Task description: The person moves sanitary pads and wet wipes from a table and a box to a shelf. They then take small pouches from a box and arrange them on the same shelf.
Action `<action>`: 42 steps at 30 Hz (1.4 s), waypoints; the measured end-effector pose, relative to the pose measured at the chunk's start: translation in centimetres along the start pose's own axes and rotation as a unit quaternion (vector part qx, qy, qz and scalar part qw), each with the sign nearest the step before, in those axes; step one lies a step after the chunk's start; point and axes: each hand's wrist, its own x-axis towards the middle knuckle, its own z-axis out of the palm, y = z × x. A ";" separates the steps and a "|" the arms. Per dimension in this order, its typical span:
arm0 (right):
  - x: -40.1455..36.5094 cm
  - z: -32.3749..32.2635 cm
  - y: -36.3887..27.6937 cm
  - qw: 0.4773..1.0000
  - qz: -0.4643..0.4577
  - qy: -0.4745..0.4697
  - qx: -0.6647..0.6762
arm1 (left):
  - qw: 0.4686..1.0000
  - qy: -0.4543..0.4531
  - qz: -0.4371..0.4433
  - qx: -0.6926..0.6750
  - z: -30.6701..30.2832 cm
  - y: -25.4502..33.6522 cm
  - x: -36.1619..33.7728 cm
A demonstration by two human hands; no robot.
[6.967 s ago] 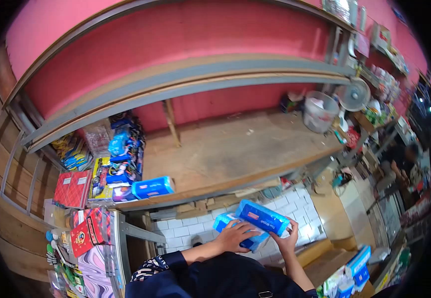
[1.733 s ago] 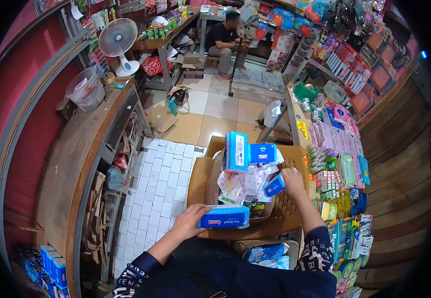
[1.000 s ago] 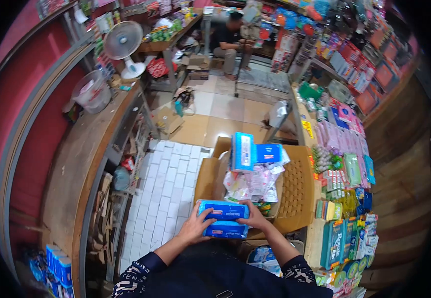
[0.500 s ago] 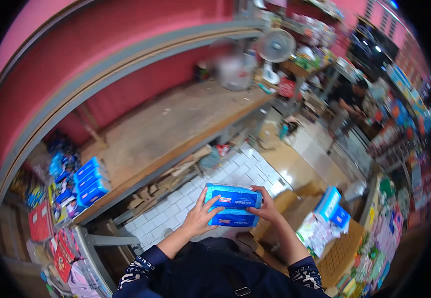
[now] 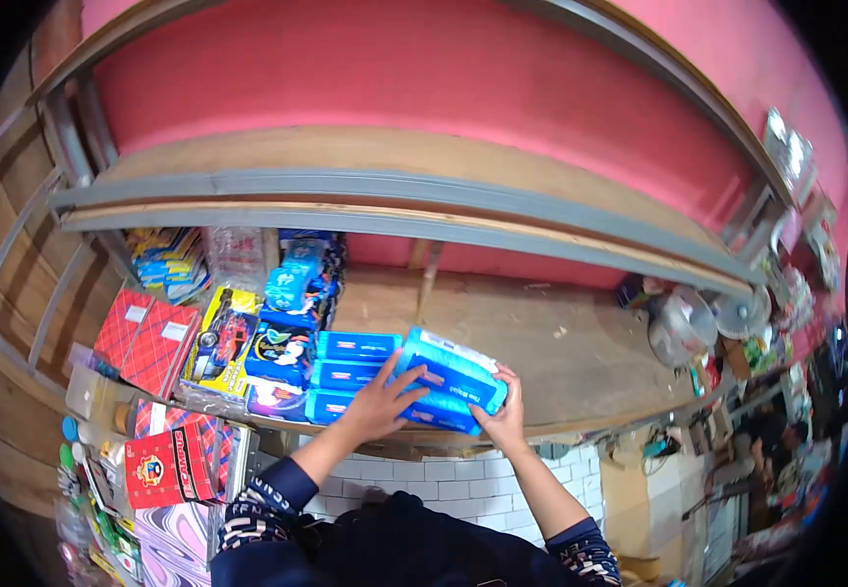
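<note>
Blue tissue packs (image 5: 453,380), grasped between both hands (image 5: 375,407) at opposite ends, just beside similar packs (image 5: 339,376)

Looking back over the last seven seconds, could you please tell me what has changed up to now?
The row of blue tissue packs on the wooden shelf has grown from one to three. The left hand and right hand have brought two more packs, held together, from the box to the row's right end. The red plaid books and clear bucket stayed put.
</note>
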 end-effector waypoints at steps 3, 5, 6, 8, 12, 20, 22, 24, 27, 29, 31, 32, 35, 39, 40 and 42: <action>5.9 5.2 0.4 0.998 -0.051 0.009 -0.026 | 0.998 0.040 -0.026 0.029 -0.8 -6.0 1.2; 9.5 7.7 1.3 0.996 -0.078 0.000 -0.039 | 0.995 0.059 -0.061 0.057 -0.4 -9.3 1.8; 11.3 8.9 0.9 0.993 -0.094 -0.010 -0.070 | 0.993 0.063 -0.081 0.066 -0.2 -10.8 1.9; 14.1 11.7 1.3 0.985 -0.129 -0.023 -0.113 | 0.984 0.087 -0.132 0.079 -0.1 -12.8 1.9; 17.5 15.7 2.1 0.972 -0.091 -0.123 -0.176 | 0.967 0.090 -0.233 0.050 1.6 -15.6 1.0; 21.4 20.5 8.0 0.945 0.001 -0.227 -0.234 | 0.932 -0.044 -0.346 0.102 5.4 -18.6 2.4; 22.0 21.7 9.5 0.935 0.021 -0.258 -0.241 | 0.919 -0.094 -0.354 0.144 6.4 -19.9 2.9; 22.8 22.1 10.6 0.940 0.097 -0.280 -0.167 | 0.894 -0.194 -0.368 0.165 6.3 -20.6 4.1; 23.0 22.7 13.6 0.938 0.155 -0.299 -0.079 | 0.887 -0.208 -0.367 0.186 7.1 -20.6 4.8; 22.1 23.7 17.3 0.945 0.119 -0.288 -0.098 | 0.930 -0.156 -0.303 0.138 7.5 -19.0 4.8; 21.9 23.6 17.0 0.941 0.106 -0.294 -0.131 | 0.950 -0.111 -0.274 0.097 8.5 -18.1 4.0; 22.1 23.0 15.7 0.930 0.134 -0.305 -0.155 | 0.953 -0.093 -0.278 0.080 9.3 -17.8 3.5; 23.2 22.3 12.0 0.893 0.193 -0.336 -0.228 | 0.952 -0.057 -0.286 0.088 10.5 -17.4 2.9; 22.9 23.2 12.8 0.880 0.154 -0.342 -0.291 | 0.950 -0.016 -0.295 0.106 10.5 -16.9 2.8; 22.5 23.6 13.6 0.883 0.132 -0.336 -0.300 | 0.949 -0.011 -0.297 0.108 10.6 -16.8 2.9; 22.6 23.9 13.9 0.891 0.114 -0.340 -0.278 | 0.951 0.007 -0.290 0.108 10.6 -16.9 3.0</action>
